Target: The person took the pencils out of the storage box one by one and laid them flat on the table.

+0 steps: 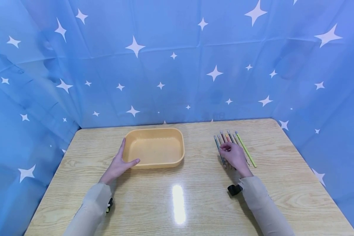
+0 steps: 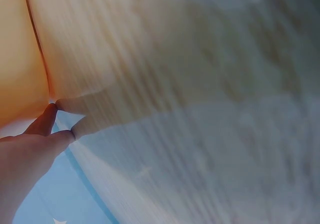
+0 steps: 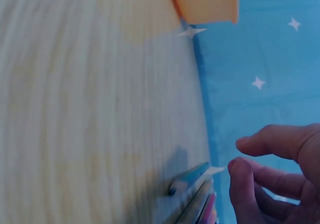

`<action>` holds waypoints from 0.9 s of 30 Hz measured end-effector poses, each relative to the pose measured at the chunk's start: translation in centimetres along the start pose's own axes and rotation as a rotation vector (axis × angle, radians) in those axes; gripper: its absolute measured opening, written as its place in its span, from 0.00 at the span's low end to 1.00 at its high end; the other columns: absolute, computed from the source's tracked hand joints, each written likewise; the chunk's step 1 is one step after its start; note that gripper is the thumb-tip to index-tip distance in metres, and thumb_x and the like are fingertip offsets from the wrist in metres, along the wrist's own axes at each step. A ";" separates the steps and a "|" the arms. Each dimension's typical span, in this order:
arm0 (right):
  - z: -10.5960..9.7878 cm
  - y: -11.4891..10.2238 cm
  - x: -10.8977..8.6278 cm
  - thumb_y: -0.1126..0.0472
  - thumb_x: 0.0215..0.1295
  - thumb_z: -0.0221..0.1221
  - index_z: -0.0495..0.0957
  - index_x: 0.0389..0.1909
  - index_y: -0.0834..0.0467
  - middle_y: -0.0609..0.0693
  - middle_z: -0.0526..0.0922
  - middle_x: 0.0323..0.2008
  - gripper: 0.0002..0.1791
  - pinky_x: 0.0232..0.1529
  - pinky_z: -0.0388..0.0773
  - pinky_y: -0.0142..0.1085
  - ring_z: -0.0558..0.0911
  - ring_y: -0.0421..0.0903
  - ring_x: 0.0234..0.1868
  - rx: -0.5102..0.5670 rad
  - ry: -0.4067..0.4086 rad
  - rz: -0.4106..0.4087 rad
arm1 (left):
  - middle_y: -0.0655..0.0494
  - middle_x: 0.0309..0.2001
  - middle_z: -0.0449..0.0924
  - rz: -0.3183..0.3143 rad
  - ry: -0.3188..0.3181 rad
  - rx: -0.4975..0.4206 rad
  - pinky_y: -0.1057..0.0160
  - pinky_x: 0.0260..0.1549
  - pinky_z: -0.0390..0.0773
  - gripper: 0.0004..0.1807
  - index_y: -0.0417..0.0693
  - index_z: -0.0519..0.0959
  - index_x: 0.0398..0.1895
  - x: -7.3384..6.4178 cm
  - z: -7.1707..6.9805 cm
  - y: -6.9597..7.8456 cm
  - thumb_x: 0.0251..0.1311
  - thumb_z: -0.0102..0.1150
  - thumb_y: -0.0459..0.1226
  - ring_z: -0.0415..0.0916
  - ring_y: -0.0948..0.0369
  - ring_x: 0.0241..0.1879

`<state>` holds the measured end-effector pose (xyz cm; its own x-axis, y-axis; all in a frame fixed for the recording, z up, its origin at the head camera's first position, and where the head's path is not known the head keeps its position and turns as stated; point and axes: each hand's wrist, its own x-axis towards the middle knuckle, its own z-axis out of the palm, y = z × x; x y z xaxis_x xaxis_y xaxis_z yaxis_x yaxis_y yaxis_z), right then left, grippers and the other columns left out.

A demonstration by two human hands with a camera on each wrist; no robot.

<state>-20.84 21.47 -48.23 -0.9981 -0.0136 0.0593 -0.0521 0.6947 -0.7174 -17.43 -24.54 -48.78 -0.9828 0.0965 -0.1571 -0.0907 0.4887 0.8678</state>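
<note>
A shallow orange plastic tray (image 1: 156,165) stands on the table, left of centre in the head view. My left hand (image 1: 121,163) rests at the tray's left end, thumb and fingers spread along its side. In the left wrist view, fingertips of the left hand (image 2: 35,144) touch the table beside the tray wall (image 2: 20,58). To the right lie several pencils, with a teal pencil (image 1: 219,149) at one side and a lime-green pencil (image 1: 246,150) at the other. My right hand (image 1: 234,156) hovers over them, fingers bent, a gap between thumb and index fingertip, holding nothing.
The wood-grain table (image 1: 200,196) has rounded far corners. Behind it hangs a blue curtain (image 1: 180,75) with white stars. A black strap piece (image 1: 234,190) sits by the right wrist. Bright light glares on the tabletop near the middle.
</note>
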 end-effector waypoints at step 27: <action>2.8 -8.1 0.5 0.69 0.62 0.61 0.80 0.41 0.71 0.56 0.82 0.32 0.10 0.33 0.83 0.44 0.80 0.50 0.30 0.364 -0.159 -0.131 | 0.44 0.76 0.28 0.002 0.004 -0.010 0.38 0.67 0.38 0.63 0.62 0.27 0.76 0.0 -0.1 -0.2 0.54 0.70 0.50 0.31 0.41 0.73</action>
<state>-20.97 13.83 -44.31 -0.9732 -0.2157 0.0794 -0.1587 0.3805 -0.9110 -17.39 -24.69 -48.92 -0.9836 0.0945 -0.1533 -0.0899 0.4797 0.8728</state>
